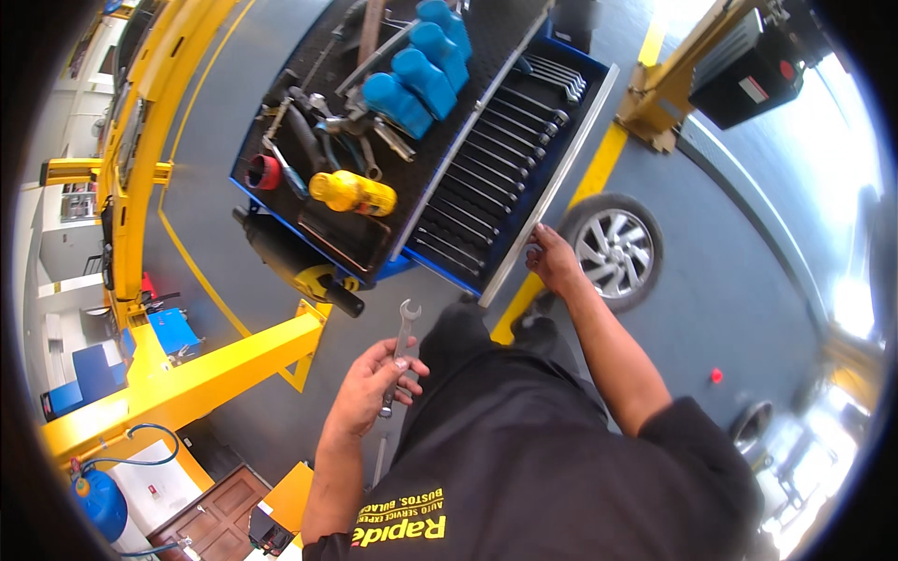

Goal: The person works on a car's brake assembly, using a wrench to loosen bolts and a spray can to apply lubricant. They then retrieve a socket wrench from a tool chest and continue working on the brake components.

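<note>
left fingers: the left hand [374, 383] pinches 1 wrench [406, 332] mid-shank, thumb against fingertips, probably because that leaves its open end clear to look at.
held wrench: in mid-air, left of the near corner of the open drawer [550, 185].
right fingers: the right hand [554, 262] is half curled at the drawer's right rim, perhaps steadying it; whether they grip, i can't tell from here.
stored wrenches: a row [498, 159] inside the drawer, side by side, presumably for easy picking.
cart top [421, 168]: left of the drawer, with 4 blue bottles [444, 70] and 1 yellow bottle [355, 194].
wheel [613, 251]: right of the drawer, seemingly laid flat against rolling.
</note>
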{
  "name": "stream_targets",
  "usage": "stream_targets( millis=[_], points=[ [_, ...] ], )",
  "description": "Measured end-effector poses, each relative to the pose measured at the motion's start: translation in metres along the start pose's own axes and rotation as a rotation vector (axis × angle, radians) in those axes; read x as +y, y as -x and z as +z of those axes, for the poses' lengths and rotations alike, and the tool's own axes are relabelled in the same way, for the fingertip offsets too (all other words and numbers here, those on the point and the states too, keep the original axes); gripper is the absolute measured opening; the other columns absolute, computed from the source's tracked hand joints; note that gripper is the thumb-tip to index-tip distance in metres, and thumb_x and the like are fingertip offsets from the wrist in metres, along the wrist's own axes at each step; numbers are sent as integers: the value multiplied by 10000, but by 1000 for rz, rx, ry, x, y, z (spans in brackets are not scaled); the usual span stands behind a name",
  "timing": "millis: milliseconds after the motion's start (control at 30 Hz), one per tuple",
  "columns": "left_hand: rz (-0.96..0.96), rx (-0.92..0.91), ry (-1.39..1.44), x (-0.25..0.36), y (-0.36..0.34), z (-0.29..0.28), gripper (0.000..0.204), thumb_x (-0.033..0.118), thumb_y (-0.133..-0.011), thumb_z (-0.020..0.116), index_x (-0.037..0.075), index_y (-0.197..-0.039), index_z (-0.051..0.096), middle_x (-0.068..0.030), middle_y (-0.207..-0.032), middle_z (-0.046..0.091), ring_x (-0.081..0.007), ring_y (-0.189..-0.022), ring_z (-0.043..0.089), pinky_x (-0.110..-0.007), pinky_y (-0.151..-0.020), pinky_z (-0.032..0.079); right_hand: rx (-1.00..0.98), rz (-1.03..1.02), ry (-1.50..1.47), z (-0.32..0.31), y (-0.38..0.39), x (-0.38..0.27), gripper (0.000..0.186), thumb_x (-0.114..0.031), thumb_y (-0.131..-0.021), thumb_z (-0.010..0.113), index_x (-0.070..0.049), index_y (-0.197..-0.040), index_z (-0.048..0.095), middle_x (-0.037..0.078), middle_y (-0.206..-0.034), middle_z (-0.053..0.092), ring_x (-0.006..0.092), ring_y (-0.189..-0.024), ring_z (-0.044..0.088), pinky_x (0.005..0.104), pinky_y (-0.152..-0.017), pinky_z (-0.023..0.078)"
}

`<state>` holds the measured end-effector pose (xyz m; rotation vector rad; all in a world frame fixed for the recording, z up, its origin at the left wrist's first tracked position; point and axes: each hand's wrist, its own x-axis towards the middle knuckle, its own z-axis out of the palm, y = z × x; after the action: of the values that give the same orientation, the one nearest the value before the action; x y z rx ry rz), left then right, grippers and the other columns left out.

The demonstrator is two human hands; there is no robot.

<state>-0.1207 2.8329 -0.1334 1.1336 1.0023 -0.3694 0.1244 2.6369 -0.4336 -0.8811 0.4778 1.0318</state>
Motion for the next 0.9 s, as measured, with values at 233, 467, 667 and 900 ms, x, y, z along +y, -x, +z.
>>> stream_targets(
  millis=[233, 467, 667, 900],
  points=[
    [-43, -107, -79, 16, -29, 42, 437, 205, -958, 597, 0, -1331, 498, -86, -986, 689, -128, -759, 654, -248, -667, 529, 78, -65, 23, -73, 67, -15, 179, -299, -1029, 522, -152, -1097, 597, -38, -895, 552, 103, -731, 500, 240, -614, 412],
    [-58, -124, -109, 1, -36, 56, 466, 224, -958, 610, -4, -1345, 488, -82, -983, 692, -124, -758, 656, -252, -655, 536, 145, -41, 78, -105, 110, -31, 280, -296, -1041, 494, -129, -1244, 590, -31, -1062, 610, 114, -882, 516, 261, -735, 426],
    [-68, -101, -70, -15, -35, 59, 428, 191, -963, 591, 26, -1348, 506, -106, -995, 691, -139, -765, 668, -267, -654, 547, 114, -20, 102, -118, 120, -36, 297, -307, -1049, 485, -110, -1249, 585, 5, -1108, 612, 120, -912, 511, 275, -768, 424],
    [-104, -138, 34, -26, -46, 57, 416, 154, -982, 555, 10, -1364, 473, -110, -1008, 679, -146, -779, 659, -277, -673, 558, 115, -14, 132, -124, 116, -32, 306, -349, -1057, 464, -150, -1254, 585, -18, -1094, 590, 139, -890, 473, 344, -853, 425]
  ],
)
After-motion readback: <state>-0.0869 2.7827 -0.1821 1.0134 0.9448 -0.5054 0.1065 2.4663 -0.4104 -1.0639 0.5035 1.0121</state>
